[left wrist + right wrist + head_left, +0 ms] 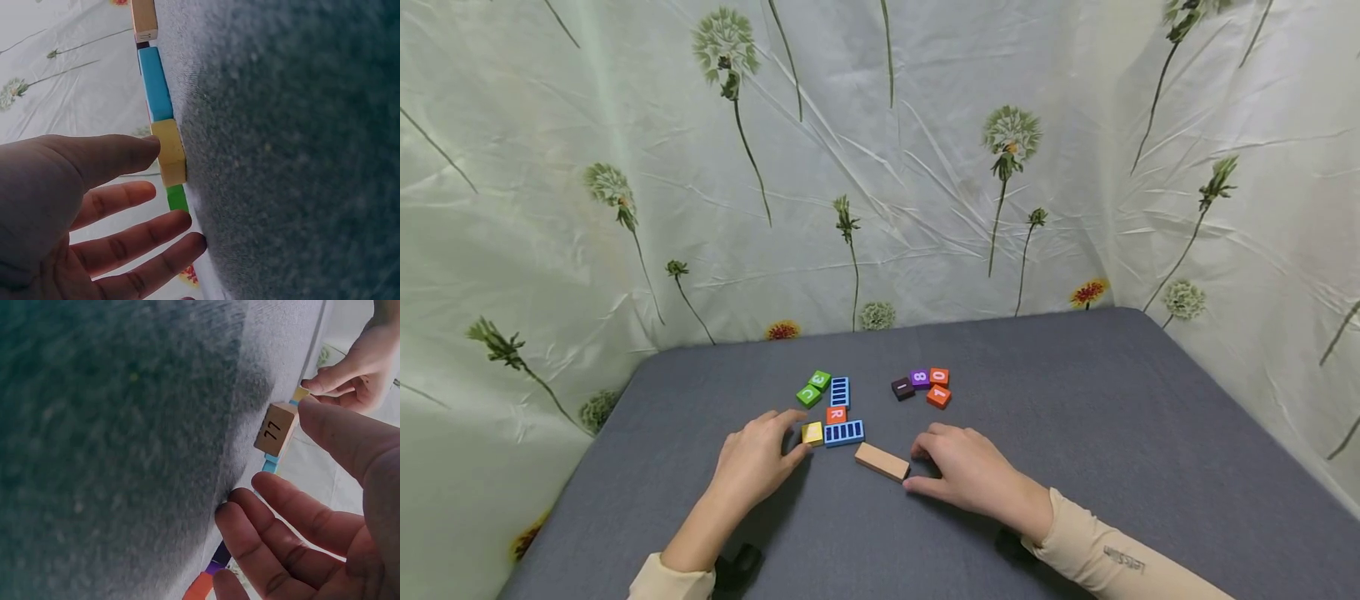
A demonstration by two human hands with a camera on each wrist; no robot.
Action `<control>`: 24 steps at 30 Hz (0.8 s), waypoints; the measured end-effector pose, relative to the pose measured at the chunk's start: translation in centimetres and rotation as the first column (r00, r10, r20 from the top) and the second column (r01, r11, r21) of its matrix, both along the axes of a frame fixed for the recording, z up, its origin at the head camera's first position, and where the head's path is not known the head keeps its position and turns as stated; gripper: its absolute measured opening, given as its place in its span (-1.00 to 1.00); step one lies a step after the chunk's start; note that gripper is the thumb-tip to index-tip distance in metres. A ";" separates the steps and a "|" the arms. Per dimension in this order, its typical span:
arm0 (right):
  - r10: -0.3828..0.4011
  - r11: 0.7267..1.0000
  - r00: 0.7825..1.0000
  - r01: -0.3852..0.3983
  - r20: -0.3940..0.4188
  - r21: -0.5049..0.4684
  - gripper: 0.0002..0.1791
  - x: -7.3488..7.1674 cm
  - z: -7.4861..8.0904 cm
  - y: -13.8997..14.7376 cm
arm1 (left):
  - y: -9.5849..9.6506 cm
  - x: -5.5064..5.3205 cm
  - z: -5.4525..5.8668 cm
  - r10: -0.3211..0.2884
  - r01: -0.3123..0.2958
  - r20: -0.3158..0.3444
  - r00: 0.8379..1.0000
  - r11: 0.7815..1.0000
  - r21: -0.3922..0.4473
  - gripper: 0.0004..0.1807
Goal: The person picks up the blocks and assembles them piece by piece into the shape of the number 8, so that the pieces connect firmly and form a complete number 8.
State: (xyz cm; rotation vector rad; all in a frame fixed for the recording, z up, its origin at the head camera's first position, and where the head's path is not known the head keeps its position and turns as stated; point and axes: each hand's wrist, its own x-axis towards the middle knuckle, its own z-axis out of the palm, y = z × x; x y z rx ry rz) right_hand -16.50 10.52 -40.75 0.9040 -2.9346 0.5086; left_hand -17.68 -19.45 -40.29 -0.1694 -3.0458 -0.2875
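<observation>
A yellow block [812,434] lies beside my left hand [758,457], whose thumb and index finger spread around its left side. In the left wrist view the thumb tip overlaps the yellow block [170,153]; I cannot tell whether it touches. My right hand [966,471] is at the right end of a plain wooden block [882,462], thumb and fingers apart. The right wrist view shows "77" on the end of this wooden block [275,430]. Next to the yellow block lies a blue block with dark bars [844,432], below an orange R tile [837,415].
A second barred blue block [840,392] stands above the R tile, with green tiles [808,395] to its left. Farther right are a dark tile [902,388], a purple 8 tile [920,379] and orange tiles [938,396]. A flowered curtain [925,208] rises behind the grey table [1075,400].
</observation>
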 end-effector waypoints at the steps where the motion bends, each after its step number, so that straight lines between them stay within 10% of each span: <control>1: 0.004 1.000 1.000 -0.004 -0.009 -0.004 -0.62 0.0 -0.1 -0.1 | 0.0 -0.1 0.0 0.003 -0.003 0.007 1.000 1.000 0.002 -0.50; 24: 0.039 0.999 0.994 -0.040 -0.101 -0.015 -0.72 -0.4 -0.4 -0.8 | 0.0 -0.7 -0.2 -0.015 0.015 0.004 1.000 1.000 -0.003 -0.67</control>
